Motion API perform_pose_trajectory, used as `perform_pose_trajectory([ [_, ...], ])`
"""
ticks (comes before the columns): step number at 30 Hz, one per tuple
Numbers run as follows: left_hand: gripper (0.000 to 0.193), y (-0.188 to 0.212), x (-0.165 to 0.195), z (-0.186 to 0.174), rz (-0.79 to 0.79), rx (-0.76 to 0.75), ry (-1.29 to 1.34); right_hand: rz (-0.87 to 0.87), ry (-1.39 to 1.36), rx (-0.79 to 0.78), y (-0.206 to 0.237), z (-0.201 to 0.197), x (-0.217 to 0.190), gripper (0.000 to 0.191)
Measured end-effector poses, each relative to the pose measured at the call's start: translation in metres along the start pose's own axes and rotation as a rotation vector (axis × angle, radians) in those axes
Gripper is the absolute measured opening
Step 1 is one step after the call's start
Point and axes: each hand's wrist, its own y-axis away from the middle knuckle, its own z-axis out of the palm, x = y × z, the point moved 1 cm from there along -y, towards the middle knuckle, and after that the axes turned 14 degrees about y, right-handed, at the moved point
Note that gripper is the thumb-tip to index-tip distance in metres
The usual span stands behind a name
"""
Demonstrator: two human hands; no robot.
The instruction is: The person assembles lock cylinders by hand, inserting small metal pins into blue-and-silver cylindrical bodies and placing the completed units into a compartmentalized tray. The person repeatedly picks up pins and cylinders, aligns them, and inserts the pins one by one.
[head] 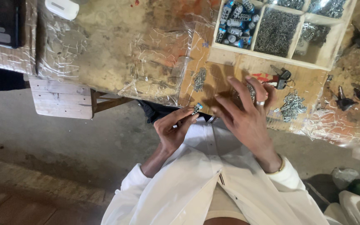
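My left hand (172, 130) pinching small blue capacitor (197, 108) between fingertips – my right hand (246, 116) fingers spread, empty, over screw pile (251, 93) on board (313, 81).

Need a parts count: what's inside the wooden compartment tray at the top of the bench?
The wooden tray holds blue cylindrical capacitors in its left compartment and dark small metal pins in the middle one. The right compartments hold shiny metal bits, cut off by the frame edge.

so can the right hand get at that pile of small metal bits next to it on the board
Probably yes: the right hand hovers open over the board, and the pile of small metal bits lies uncovered just beside its fingers, with nothing between them.
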Motion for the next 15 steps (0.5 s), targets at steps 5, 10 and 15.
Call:
perform_pose_trajectory([
  [5,0.022,0.000,-0.008,0.010,-0.066,-0.076,0.023,-0.199,-0.045,0.122,0.034,0.010,0.022,0.034],
  [10,0.025,-0.001,-0.014,0.029,-0.048,-0.175,0.077,-0.146,-0.215,0.117,0.056,0.009,0.023,0.025],
  [15,0.027,-0.002,-0.018,0.046,-0.026,-0.227,0.093,0.172,-0.372,0.182,0.051,0.004,0.016,0.025],
])
